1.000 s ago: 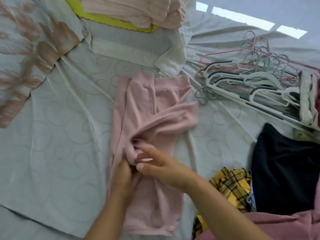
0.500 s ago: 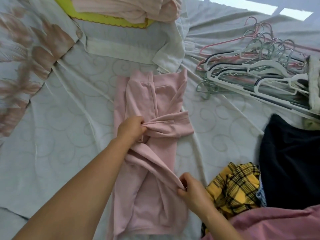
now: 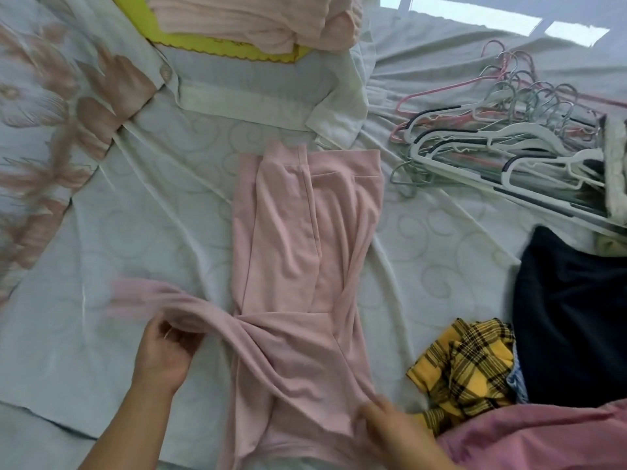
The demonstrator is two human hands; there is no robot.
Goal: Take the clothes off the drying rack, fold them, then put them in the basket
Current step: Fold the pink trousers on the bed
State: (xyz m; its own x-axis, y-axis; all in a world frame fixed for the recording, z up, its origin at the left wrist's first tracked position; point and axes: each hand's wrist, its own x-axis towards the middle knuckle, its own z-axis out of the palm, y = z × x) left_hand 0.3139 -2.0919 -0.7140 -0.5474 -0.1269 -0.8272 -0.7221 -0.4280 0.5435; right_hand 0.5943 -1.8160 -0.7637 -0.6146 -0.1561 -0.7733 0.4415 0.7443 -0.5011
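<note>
Lying mid-frame on the bed, the pink top: sleeve clenched in the grip of the left hand, lower-right edge pinched by the right hand; open sheet at left.

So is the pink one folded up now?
Not yet, only partly. The pink garment lies long on the bed, and the left hand holds one twisted strip of it out sideways.

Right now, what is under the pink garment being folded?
The pale swirl-patterned sheet shows all round the pink garment, so it lies on that; anything beneath its middle is covered.
</note>
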